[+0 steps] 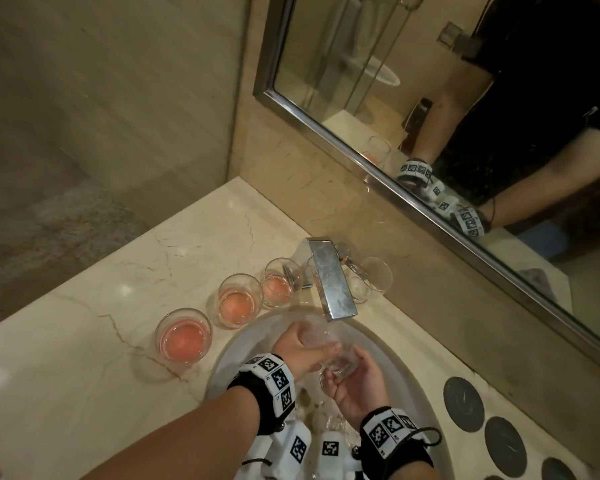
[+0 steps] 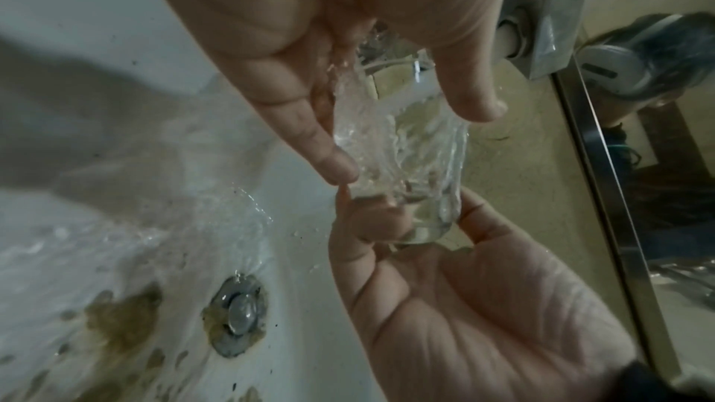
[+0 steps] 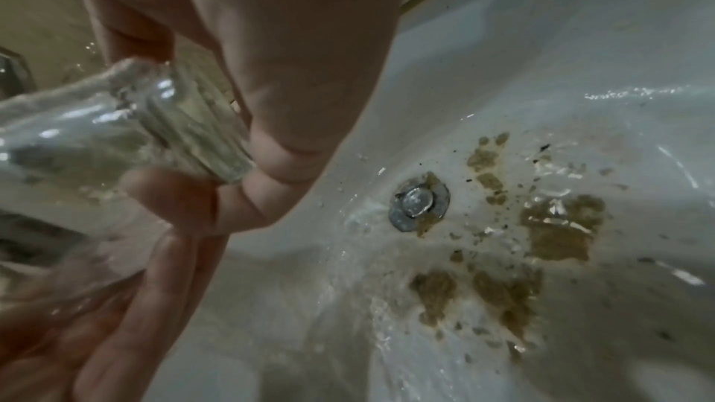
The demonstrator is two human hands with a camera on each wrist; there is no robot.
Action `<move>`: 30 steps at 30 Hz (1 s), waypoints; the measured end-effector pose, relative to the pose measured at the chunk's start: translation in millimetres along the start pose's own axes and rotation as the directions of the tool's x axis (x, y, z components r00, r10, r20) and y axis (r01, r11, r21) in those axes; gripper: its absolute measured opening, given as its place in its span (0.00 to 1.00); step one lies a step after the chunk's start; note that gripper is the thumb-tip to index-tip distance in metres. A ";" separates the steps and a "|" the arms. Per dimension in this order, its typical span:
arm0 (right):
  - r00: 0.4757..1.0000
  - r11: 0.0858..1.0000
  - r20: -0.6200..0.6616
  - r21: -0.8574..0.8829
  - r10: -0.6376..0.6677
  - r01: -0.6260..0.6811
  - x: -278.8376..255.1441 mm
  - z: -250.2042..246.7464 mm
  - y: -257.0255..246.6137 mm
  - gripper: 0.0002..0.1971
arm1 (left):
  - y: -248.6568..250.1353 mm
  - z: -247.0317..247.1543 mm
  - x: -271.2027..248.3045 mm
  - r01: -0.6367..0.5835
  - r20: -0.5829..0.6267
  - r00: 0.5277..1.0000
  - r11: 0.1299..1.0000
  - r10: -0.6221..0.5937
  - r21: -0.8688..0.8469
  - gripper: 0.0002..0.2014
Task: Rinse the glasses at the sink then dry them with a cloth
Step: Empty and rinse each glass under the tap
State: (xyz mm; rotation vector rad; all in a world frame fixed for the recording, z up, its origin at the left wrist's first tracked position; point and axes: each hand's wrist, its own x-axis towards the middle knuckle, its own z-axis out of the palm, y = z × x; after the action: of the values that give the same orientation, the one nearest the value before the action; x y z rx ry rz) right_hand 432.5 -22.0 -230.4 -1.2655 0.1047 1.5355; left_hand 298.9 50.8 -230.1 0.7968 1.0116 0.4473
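A clear glass (image 1: 331, 351) is tilted over the white sink (image 1: 229, 344), its mouth up under the steel faucet (image 1: 329, 278). Water streams through the glass (image 2: 417, 182). My left hand (image 1: 300, 348) grips its upper part between fingers and thumb (image 2: 410, 139). My right hand (image 1: 352, 386) holds the thick base from below with curled fingers (image 2: 406, 225). The base (image 3: 201, 133) rests against my right hand (image 3: 232, 173). Three glasses of pink liquid (image 1: 184, 336), (image 1: 239, 301), (image 1: 278, 282) stand on the counter to the left. An empty glass (image 1: 371, 278) stands behind the faucet.
The basin has brown stains around the drain (image 2: 238, 314), (image 3: 417, 204). Dark round coasters (image 1: 463, 400) lie on the marble counter (image 1: 101, 306) to the right. A framed mirror (image 1: 361, 161) runs along the back wall close behind the faucet.
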 end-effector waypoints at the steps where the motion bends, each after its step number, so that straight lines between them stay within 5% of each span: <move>1: 1.000 1.000 -0.003 0.012 -0.003 0.003 0.4 -1.4 -0.7 0.31 | -0.8 -0.1 1.7 0.009 0.031 0.999 0.999 -0.008 -0.039 0.42; 6: 1.000 1.000 -0.015 0.001 0.016 -0.016 -2.0 -7.1 -3.9 0.29 | -3.0 -0.4 3.1 0.036 0.111 0.994 0.990 -0.020 -0.139 0.44; 10: 0.998 1.000 -0.066 0.021 0.017 -0.016 4.1 -6.9 -1.1 0.29 | -5.4 2.5 5.0 -0.017 0.052 0.999 1.000 0.017 -0.002 0.36; 15: 0.998 1.000 -0.056 -0.026 0.013 -0.014 3.3 -9.2 -1.7 0.31 | -6.2 -7.7 6.6 -0.002 0.170 0.985 0.999 -0.008 0.054 0.59; 20: 0.998 0.999 -0.061 -0.034 0.022 -0.024 1.6 0.7 -3.3 0.29 | -1.6 0.3 1.1 -0.048 0.108 0.993 0.999 0.049 -0.014 0.28; 23: 0.997 1.000 -0.081 -0.014 -0.012 0.011 2.6 1.6 -5.2 0.27 | 2.3 -0.7 -0.2 -0.037 0.101 0.994 0.999 0.039 -0.030 0.34; 26: 0.994 0.998 -0.109 -0.060 -0.019 0.012 6.5 -5.3 -4.5 0.34 | -2.7 -5.6 3.3 -0.038 0.159 0.987 0.999 0.038 0.000 0.41; 30: 0.996 0.998 -0.089 -0.067 0.010 -0.016 3.7 -3.1 -5.9 0.35 | -5.9 -4.7 4.6 -0.060 0.117 0.991 0.998 0.059 0.005 0.32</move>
State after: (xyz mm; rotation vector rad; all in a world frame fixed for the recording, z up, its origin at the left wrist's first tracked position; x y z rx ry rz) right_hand 439.5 -19.2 -231.3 -1.3893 0.1191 1.5045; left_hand 296.8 51.8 -238.7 0.8530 0.8840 0.4424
